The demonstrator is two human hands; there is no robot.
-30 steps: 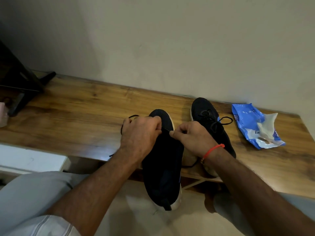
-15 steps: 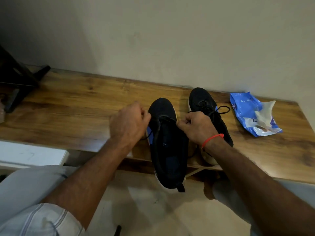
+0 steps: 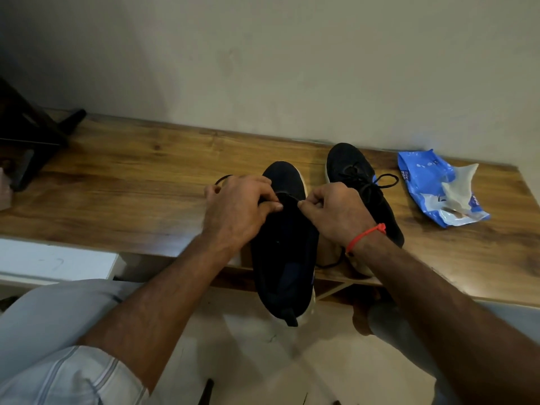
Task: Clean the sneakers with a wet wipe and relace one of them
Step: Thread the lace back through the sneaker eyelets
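Evidently the relacing is under way: the near sneaker [image 3: 285, 244] lies toe-away on the wooden desk [image 3: 131, 200], its heel overhanging the front edge, and both hands are curled over its forefoot. The left hand [image 3: 236, 210] has its fingers bent round the black lace [image 3: 287, 197] at the shoe's left side, with a loop of lace showing just past its knuckles; the right hand [image 3: 336, 213], a red thread at the wrist, pinches the lace between thumb and forefinger at the right side. Which eyelet is being fed is hidden by the fingers. To do this step well, I would judge it best to keep the two lace ends even, draw the slack through gently so the tongue stays flat, and steady the shoe against the desk, since the overhanging heel could let it tip. The second sneaker [image 3: 359, 188] sits just beside it on the right, already laced and tied, and the blue wipe packet [image 3: 432, 185] lies farther right with a wipe poking out.
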